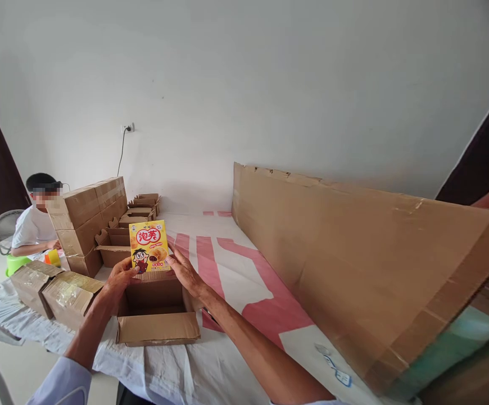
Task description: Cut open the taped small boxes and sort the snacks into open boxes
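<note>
Hands at centre frame: left hand (pixel 120 277) and right hand (pixel 186 274) each pinching a lower corner of a yellow snack box (pixel 149 246), fingers curled against its edges, thumbs toward its printed front. Snack box held upright, red characters and a cartoon figure facing the camera, directly above the mouth of an open carton (pixel 155 309). Carton flaps folded outward, near flap lying flat toward the camera; interior in shadow, contents not discernible. Carton resting on a white cloth with red stripes (pixel 244 292) spread over the work surface. Two sealed taped cartons (pixel 54 289) just left of the open carton. Behind them, a stack of closed brown boxes (pixel 88 219) and several unsealed flat cartons (pixel 137 216). Long cardboard sheet (pixel 354 264) standing on edge along the right side, leaning toward the wall. Seated person (pixel 34 225) in a white shirt at far left, behind the stack, well apart from the hands. Wall socket with black cord (pixel 127 129) on the white wall above.
</note>
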{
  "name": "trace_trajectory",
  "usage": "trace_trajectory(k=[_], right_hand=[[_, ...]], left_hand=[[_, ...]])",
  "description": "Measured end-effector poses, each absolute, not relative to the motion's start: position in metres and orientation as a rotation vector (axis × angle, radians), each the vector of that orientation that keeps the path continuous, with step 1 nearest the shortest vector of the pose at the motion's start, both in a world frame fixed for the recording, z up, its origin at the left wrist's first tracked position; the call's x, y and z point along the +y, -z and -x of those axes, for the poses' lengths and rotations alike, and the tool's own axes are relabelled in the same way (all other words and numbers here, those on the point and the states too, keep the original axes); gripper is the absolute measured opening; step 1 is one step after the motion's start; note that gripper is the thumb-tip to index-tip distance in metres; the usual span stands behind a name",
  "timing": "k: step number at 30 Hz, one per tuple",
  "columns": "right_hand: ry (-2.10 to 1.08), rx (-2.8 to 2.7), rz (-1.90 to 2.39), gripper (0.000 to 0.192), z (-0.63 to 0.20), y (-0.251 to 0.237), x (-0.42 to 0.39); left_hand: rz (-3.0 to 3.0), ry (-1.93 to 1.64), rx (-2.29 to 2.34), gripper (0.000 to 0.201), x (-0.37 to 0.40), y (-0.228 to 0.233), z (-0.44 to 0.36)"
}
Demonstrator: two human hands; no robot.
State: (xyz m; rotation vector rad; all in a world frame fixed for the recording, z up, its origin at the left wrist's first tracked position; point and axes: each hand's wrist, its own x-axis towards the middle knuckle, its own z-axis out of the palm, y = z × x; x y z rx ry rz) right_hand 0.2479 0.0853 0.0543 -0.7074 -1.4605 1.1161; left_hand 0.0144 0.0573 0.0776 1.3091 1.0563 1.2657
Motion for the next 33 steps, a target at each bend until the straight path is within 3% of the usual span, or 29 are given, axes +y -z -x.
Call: trace_trajectory(k=[33], right_hand=[[-1.176, -1.476, 0.724, 0.068, -0.249, -0.041, 0.091]], left_hand=[[-1.366, -1.182, 1.106, 0.066, 0.053, -0.073, -0.011]])
